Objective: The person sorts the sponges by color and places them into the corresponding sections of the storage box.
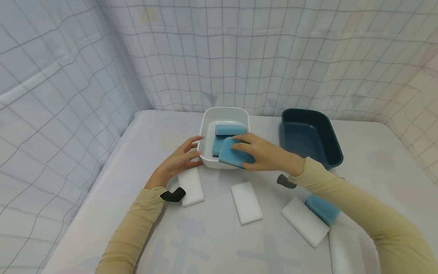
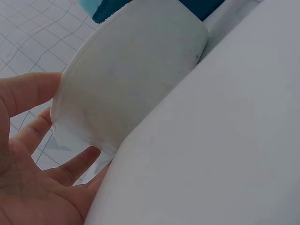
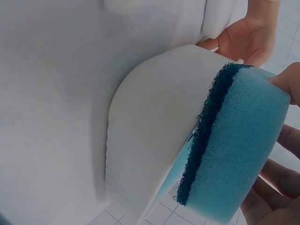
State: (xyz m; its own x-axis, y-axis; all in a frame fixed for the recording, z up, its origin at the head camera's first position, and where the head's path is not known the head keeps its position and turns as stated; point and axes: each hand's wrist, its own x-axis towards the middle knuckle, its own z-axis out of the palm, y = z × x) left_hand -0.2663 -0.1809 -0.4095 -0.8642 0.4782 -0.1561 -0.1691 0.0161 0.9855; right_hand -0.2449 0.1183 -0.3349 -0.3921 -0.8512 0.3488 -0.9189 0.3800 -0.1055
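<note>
My right hand (image 1: pixel 261 152) grips a light-blue sponge (image 1: pixel 233 153) with a dark scouring layer, above the near right part of a white bin (image 1: pixel 224 164). The right wrist view shows this sponge (image 3: pixel 239 145) tilted, its dark side towards the bin wall (image 3: pixel 150 108). Two more blue sponges lie in the bin: one at the back (image 1: pixel 230 129) and one partly hidden under the held one (image 1: pixel 217 145). My left hand (image 1: pixel 181 156) rests against the bin's left side with spread, relaxed fingers. Up close, its fingertips touch the rim and outer wall (image 2: pixel 126 70).
A dark-blue bin (image 1: pixel 308 139) stands to the right. White sponges lie in front: one by my left wrist (image 1: pixel 191 186), one mid-table (image 1: pixel 246 202), one at right (image 1: pixel 304 221). Beside that is another blue sponge (image 1: pixel 322 209), with a white piece (image 1: pixel 345 249) nearer. Grid-patterned curtains (image 1: pixel 219 57) enclose the table.
</note>
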